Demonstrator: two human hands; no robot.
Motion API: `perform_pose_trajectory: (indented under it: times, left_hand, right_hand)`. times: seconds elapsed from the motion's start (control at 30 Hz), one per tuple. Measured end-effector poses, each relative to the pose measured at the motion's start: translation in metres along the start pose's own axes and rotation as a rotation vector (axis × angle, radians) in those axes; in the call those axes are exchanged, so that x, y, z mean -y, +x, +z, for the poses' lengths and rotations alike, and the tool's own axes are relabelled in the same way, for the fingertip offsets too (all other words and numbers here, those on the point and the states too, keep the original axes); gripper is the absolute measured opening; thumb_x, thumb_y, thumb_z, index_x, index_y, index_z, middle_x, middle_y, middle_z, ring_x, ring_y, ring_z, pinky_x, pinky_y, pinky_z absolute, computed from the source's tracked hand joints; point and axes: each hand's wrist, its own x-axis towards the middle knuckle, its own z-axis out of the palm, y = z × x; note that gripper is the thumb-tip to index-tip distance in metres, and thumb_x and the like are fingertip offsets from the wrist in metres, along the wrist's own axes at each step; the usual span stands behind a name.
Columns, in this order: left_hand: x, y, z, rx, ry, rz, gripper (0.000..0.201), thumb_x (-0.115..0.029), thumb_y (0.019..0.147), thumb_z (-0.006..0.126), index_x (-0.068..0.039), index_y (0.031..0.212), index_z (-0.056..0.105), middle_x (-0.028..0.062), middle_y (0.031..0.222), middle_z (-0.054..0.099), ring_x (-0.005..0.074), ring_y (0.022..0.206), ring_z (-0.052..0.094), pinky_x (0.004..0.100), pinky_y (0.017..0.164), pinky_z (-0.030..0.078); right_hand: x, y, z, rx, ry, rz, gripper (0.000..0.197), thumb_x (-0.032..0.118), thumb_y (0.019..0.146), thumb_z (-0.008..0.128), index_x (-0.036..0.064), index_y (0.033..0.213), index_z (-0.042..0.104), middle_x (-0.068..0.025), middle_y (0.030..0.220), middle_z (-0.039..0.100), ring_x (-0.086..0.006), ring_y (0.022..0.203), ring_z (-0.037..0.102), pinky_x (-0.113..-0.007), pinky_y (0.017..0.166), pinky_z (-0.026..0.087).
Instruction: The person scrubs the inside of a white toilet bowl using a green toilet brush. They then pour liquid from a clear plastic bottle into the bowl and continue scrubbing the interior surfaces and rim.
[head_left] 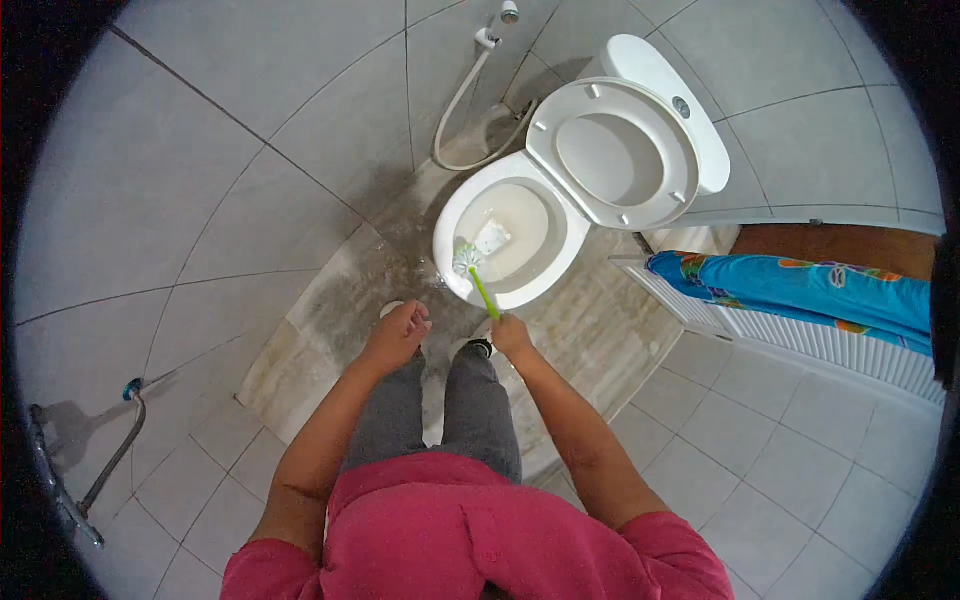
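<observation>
My right hand (513, 336) is wrapped round the green handle of a toilet brush (483, 292). The round, whitish bristle head (467, 258) rests against the front inner rim of a white toilet bowl (572, 240). Foamy white suds or glare show inside the bowl. Its seat and lid (683, 175) are raised, leaning back on the white tank (712, 150). To the left, my left hand (402, 334) hangs above the wet floor with loosely curled fingers and nothing in it.
A hand sprayer (509, 12) with a pale hose (450, 110) hangs on the tiled wall beside the toilet. Blue patterned cloth (800, 295) drapes over a white louvred panel (860, 350) at right. At far left, a metal pipe (125, 445) comes off the wall.
</observation>
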Motion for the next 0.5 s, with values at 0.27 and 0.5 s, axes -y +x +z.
perform_pose_trajectory:
  times: [0.27, 0.5]
  left_hand:
    - [0.03, -0.006, -0.039, -0.073, -0.023, 0.062, 0.018, -0.015, 0.075, 0.051, -0.005, 0.089, 0.044, 0.0062, 0.072, 0.05, 0.0164, 0.063, 0.049, 0.0295, 0.059, 0.04]
    - [0.054, -0.01, -0.065, -0.032, -0.006, -0.047, 0.018, -0.014, 0.076, 0.051, -0.004, 0.09, 0.046, 0.0078, 0.08, 0.051, 0.0176, 0.071, 0.049, 0.0291, 0.065, 0.04]
  right_hand:
    - [-0.038, -0.014, -0.056, 0.178, -0.255, 0.063, 0.027, 0.021, 0.076, 0.038, 0.0016, 0.074, 0.057, -0.0196, 0.076, 0.055, -0.0322, 0.076, 0.053, -0.042, 0.068, 0.042]
    - [0.062, 0.013, -0.028, 0.027, -0.017, -0.152, 0.033, 0.024, 0.079, 0.037, -0.0037, 0.077, 0.054, -0.0192, 0.061, 0.053, -0.031, 0.049, 0.051, -0.04, 0.05, 0.043]
